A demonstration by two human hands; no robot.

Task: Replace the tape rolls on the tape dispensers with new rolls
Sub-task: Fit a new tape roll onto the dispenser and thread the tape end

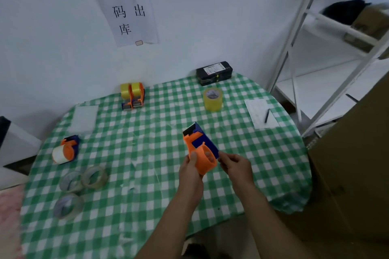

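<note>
My left hand (pixel 190 171) grips an orange and blue tape dispenser (pixel 200 147) with no roll on its hub, held above the table. My right hand (pixel 235 165) pinches its blue lower edge. A full yellowish tape roll (pixel 212 99) stands at the back right. Two dispensers loaded with yellow rolls (pixel 132 94) stand at the back centre. Another dispenser with a white roll (pixel 66 150) lies at the left. Three nearly used-up clear rolls (pixel 84 181) lie at the front left.
The round table carries a green checked cloth (pixel 147 174). A black box (pixel 214 72) sits against the wall. A paper sheet with a pen (pixel 263 112) lies at the right edge. White shelving (pixel 328 48) and a cardboard box (pixel 357 174) stand to the right.
</note>
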